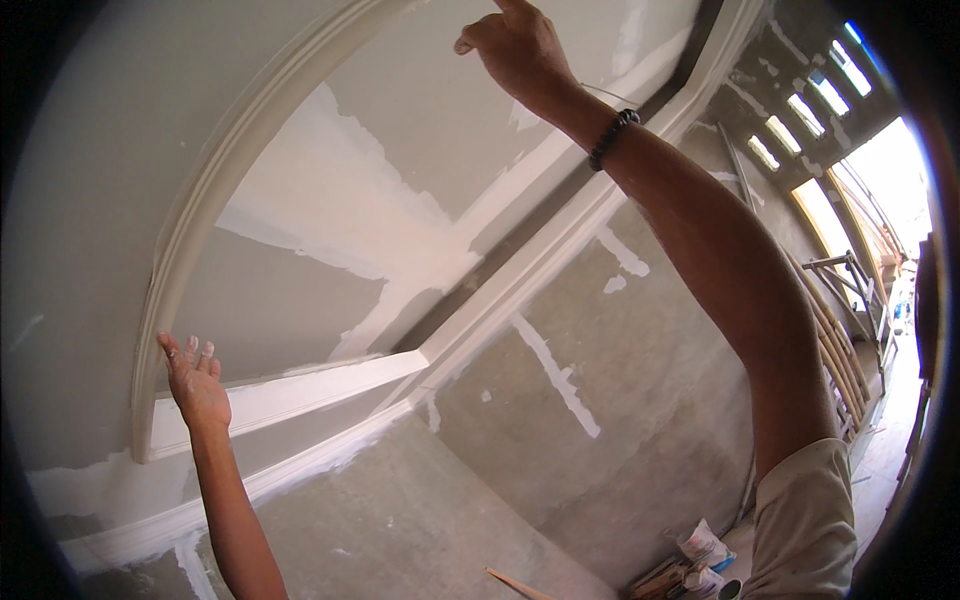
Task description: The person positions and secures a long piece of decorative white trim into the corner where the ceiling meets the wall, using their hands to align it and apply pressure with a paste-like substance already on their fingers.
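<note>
Both my arms are raised toward a ceiling of grey boards with a long white moulding (212, 200) framing a recess. My left hand (200, 393) is open at the left, fingers spread and tips smeared white. Its fingertips overlap the lower end of the moulding; whether they press on it cannot be made out. High up, my right hand (515, 52) has its thumb apart and a finger stretched past the top edge, so the fingertips are partly cut off. No held object shows in it. A dark bead bracelet (613, 140) circles that wrist.
White filler patches (400, 220) cover joints in the recessed ceiling panel (420, 110). Below is a grey plaster wall (560, 470) with white streaks. Bags (705, 545) lie on the floor at lower right. Poles (838, 350) and a metal frame (850, 275) stand by a bright opening.
</note>
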`<state>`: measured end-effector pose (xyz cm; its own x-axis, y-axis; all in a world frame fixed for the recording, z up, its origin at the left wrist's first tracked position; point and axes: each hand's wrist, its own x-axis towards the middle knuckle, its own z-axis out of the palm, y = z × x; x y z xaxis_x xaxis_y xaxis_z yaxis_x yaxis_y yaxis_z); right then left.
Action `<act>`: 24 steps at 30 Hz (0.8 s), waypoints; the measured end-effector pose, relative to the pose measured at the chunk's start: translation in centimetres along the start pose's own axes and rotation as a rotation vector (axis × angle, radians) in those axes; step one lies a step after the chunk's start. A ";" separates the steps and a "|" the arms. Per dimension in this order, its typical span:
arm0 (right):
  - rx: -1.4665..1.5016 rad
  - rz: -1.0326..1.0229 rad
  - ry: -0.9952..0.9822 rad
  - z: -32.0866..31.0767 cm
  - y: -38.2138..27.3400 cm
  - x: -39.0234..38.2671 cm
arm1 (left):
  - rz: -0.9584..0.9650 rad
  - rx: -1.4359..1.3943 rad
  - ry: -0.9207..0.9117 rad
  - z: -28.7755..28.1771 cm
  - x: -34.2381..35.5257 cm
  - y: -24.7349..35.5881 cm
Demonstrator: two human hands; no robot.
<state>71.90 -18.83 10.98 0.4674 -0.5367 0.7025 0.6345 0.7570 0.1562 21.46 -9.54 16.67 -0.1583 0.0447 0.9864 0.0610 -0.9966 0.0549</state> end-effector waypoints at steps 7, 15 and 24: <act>-0.028 0.154 -0.142 1.0 -1.3 -1.5 | -0.048 -0.004 -0.035 -0.4 0.2 0.3; 0.487 0.229 -0.057 1.6 1.0 -1.5 | -0.178 -0.010 -0.059 -0.7 0.4 0.8; 0.704 0.573 -0.253 1.2 -1.2 3.4 | -0.183 -0.008 -0.032 -0.5 0.0 1.3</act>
<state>72.02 -21.12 14.02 0.3932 0.0212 0.9192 -0.2067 0.9762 0.0659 21.07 -10.85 16.65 -0.1345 0.2274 0.9645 0.0260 -0.9722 0.2329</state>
